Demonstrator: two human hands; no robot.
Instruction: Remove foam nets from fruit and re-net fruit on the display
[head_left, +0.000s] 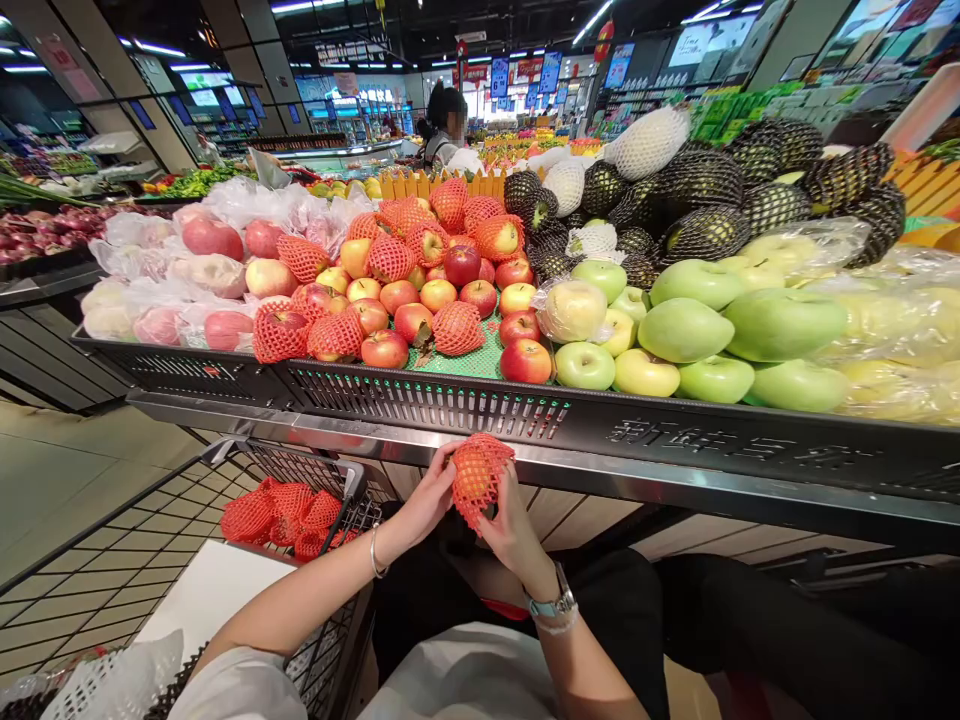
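Both my hands hold one apple wrapped in a red foam net [478,474], low in front of the display's black front edge [450,400]. My left hand [426,500] grips its left side and my right hand [510,525] cups it from the right and below. A silver bracelet is on my left wrist and a watch on my right. Just above, on green matting, lies a heap of red apples [420,295], some in the same red nets.
A wire shopping cart [225,560] at lower left holds several loose red foam nets [281,515]. Green apples [697,340] fill the display's right side, dark-netted fruit [712,200] behind them, bagged apples [187,270] on the left. A person stands beyond the display at the back.
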